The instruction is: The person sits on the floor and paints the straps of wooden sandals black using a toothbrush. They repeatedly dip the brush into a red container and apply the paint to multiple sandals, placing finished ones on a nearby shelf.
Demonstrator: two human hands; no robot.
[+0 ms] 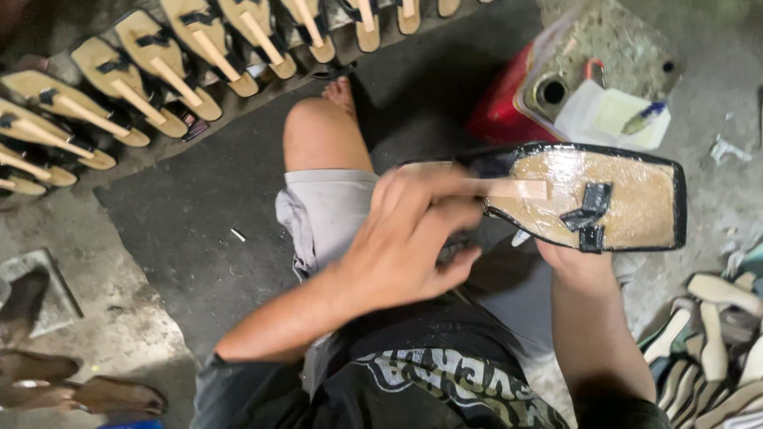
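Left hand (409, 238) grip pinching sandal sole (592, 197) heel edge, right hand (566, 256) grip hidden beneath, bare dark mat (207, 214) leftward.

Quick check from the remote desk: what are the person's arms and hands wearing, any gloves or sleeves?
No gloves: the left hand and right hand are bare, as are both forearms. No watch or rings show. The dark shirt has a pale printed pattern.

1. sandal sole (604, 199): tan, glossy underside facing up, edged in black, with a squared toe end pointing right; it is held roughly level above the lap.
2. black strap ends (588, 214): folded flat onto the tan surface near the toe.
3. pale shank strip (517, 188): lies lengthwise along the sole's middle.
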